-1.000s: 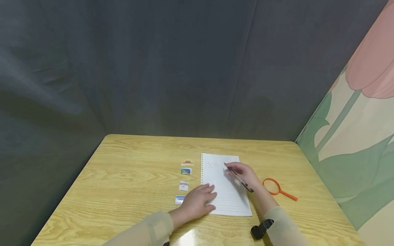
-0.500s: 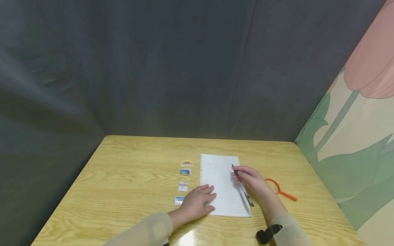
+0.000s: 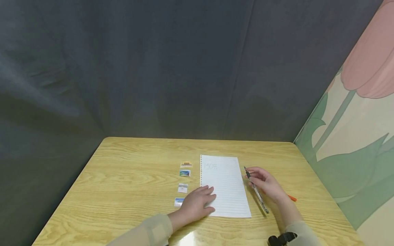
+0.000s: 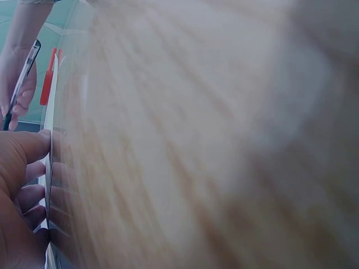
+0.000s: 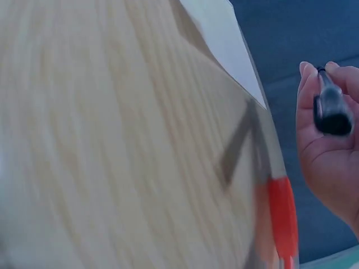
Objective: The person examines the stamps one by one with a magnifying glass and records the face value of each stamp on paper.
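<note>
One pen [image 3: 258, 193], right hand [image 3: 266, 183] pinching it, has moved off one sheet [image 3: 227, 184]; left hand [image 3: 197, 202] lies spread near four apparent stamps [image 3: 182, 188].

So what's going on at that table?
A person's right hand holds a pen up over the table, just right of the paper. Their left hand rests on the paper's lower left corner. Some writing is near the paper's top, and four little cards lie to its left.
</note>
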{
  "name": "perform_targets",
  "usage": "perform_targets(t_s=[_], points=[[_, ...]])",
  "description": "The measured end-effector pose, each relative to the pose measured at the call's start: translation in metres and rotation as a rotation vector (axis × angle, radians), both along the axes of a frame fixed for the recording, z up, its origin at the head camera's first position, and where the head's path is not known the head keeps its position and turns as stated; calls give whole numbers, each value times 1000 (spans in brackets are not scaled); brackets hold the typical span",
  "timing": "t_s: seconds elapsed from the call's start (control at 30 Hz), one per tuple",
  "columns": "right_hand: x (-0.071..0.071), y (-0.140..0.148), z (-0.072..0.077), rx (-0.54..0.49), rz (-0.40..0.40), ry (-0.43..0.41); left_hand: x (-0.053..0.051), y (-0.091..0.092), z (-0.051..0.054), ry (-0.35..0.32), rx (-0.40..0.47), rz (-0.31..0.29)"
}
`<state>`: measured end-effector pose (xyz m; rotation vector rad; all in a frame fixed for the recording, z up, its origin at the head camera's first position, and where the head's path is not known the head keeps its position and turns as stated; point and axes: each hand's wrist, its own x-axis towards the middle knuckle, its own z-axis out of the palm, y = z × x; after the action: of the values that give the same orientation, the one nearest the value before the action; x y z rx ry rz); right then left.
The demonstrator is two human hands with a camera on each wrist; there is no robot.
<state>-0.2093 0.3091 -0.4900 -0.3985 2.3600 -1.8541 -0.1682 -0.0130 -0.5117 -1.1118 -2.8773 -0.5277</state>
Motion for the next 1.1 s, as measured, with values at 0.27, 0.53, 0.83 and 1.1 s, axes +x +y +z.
perform_targets(t_s=[0.27, 0.53, 0.83, 1.1], points=[[11, 35, 7, 169, -107, 69, 0, 1, 0, -14, -1, 15], [22, 65, 10, 267, -202, 89, 1, 0, 1, -2, 10, 14], [30, 90, 10, 312, -251, 102, 0, 1, 0, -1, -6, 15], [31, 113, 3, 347, -298, 157, -2, 1, -3, -1, 1, 9]])
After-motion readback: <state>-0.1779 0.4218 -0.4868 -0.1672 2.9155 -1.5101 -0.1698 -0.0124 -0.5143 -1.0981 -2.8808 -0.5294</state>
